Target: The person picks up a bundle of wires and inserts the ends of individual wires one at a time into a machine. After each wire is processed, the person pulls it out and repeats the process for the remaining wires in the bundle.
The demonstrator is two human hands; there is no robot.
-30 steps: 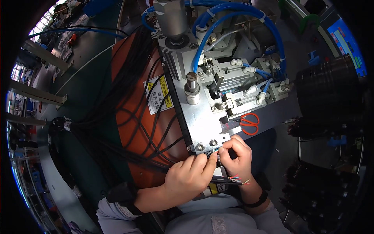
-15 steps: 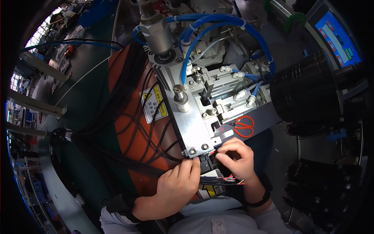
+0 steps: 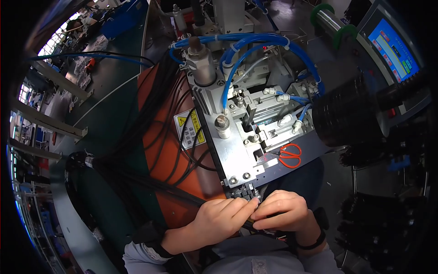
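My left hand (image 3: 219, 218) and my right hand (image 3: 282, 211) meet fingertip to fingertip just below the front edge of a grey metal machine plate (image 3: 237, 157). Between the fingers sits a small black connector (image 3: 246, 194) on the end of a black cable; both hands pinch it. The cable's run under my hands is hidden. A dark band is on my right wrist.
Blue air hoses (image 3: 255, 43) arch over the machine's cylinders. Red-handled scissors (image 3: 289, 155) lie on the plate's right side. Bundles of black cables (image 3: 150, 137) cross an orange panel on the left. A blue control screen (image 3: 392, 48) stands upper right, stacked black trays (image 3: 346, 118) beside it.
The view has tilted, so the machine sits lower in the picture. My hands have stayed together at the plate's front edge, fingers closing tighter around the black connector.
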